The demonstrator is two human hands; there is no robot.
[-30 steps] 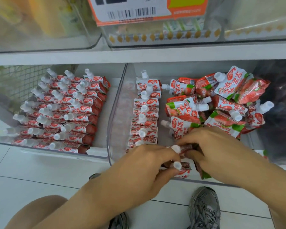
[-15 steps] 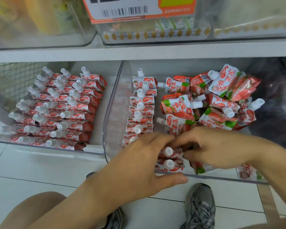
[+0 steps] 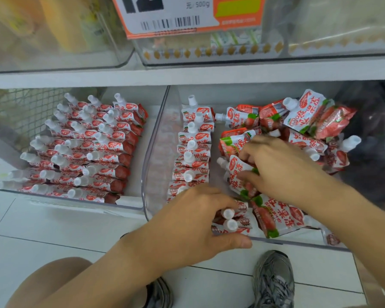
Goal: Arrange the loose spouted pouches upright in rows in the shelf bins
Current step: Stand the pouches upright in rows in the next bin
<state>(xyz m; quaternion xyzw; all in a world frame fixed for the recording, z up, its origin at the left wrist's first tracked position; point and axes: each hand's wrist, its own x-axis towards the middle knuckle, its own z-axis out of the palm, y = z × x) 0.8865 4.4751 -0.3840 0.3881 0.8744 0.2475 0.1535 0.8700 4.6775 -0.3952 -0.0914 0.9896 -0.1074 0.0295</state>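
**Readable text on the shelf**

The orange-and-white price tag (image 3: 187, 16), on the upper shelf well above both hands, shows a large "12", "元/500g" and a barcode. The strawberry pouches (image 3: 307, 112) by the right hand (image 3: 282, 170) read "吸果冻".

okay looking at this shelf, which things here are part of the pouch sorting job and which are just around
Part of the job: loose pouches; standing row; right bin; filled left bin; left hand holding two upright pouches; right hand on a loose pouch.

Just around: price tag; upper bins; shoes.

Bare forearms, no sleeves seen, grey mesh sneakers (image 3: 273, 283) w/ laces, poss. worn
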